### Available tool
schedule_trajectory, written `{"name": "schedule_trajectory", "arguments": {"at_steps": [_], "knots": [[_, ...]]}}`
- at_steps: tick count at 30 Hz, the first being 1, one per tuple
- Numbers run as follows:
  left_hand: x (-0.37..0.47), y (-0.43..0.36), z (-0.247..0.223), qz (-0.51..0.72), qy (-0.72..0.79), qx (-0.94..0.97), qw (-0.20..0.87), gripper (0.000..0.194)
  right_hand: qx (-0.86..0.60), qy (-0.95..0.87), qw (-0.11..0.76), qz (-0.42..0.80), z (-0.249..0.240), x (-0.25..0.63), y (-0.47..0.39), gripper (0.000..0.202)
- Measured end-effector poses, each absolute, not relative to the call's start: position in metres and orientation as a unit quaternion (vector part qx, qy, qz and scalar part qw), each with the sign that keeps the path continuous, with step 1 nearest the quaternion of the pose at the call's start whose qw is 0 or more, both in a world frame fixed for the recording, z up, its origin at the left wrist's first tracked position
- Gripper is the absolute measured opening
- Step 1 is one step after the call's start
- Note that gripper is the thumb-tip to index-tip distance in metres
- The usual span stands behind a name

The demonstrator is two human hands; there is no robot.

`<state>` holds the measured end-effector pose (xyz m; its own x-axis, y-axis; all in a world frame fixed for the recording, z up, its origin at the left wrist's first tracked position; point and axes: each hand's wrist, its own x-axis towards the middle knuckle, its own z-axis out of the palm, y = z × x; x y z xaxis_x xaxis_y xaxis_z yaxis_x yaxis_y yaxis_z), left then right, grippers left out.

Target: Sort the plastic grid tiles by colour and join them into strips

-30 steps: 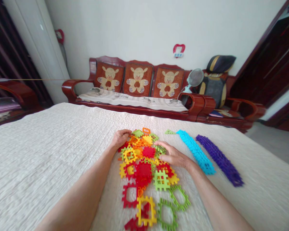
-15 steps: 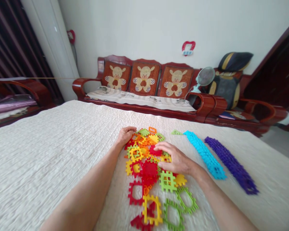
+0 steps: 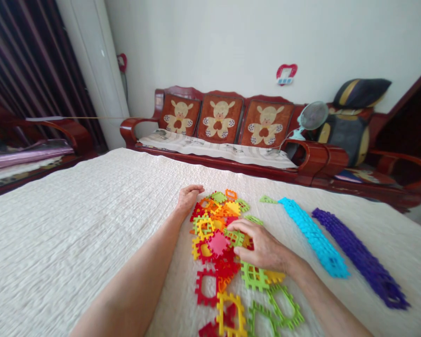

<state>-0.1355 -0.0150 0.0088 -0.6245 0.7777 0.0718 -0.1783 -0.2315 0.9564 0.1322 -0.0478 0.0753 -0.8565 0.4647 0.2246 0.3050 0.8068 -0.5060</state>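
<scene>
A loose pile of flat plastic interlocking pieces with toothed edges lies on a pale quilted cover (image 3: 91, 224). My right hand (image 3: 261, 241) hovers over its middle, thumb and fingers apart, nearest to a green window-shaped piece (image 3: 235, 238). Just left of the fingertips a red square piece (image 3: 218, 243) lies turned cornerwise on others. My left hand (image 3: 189, 197) rests at the pile's far left edge, fingers curled together; anything inside them is hidden. Toward me lie a yellow frame piece (image 3: 220, 323), a red frame piece (image 3: 199, 288) and a green frame piece (image 3: 296, 306).
Right of the pile lie a long light-blue row of pieces (image 3: 312, 236), a purple row (image 3: 361, 257) and a small green triangle piece (image 3: 267, 200). Beyond the cover's edge stands a wooden sofa (image 3: 217, 168) with bear cushions; a fan (image 3: 314, 115) is beside it.
The view has swung slightly left, so everything sits farther right. A red square now lies cornerwise left of my right fingertips, and a green window piece shows beside them. My left hand stays by the pile.
</scene>
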Motion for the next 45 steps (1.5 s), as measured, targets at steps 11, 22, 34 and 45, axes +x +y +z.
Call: {"name": "schedule_trajectory", "arguments": {"at_steps": [11,22,34,45], "knots": [[-0.132,-0.017,0.011,0.729,0.531,0.280,0.328,0.018,-0.298,-0.881,0.285,0.231,0.061,0.147,-0.011,0.050],[-0.133,-0.018,0.011,0.707,0.554,0.304,0.317,0.020,-0.295,-0.876,0.303,0.232,0.057,0.148,-0.007,0.060],[-0.134,-0.017,0.009,0.713,0.543,0.296,0.331,0.020,-0.408,-0.820,0.384,0.120,0.047,0.163,0.018,0.042],[-0.132,-0.015,-0.004,0.555,0.591,0.524,0.260,0.029,-0.442,-0.808,0.385,0.066,0.028,0.180,0.037,0.043]]}}
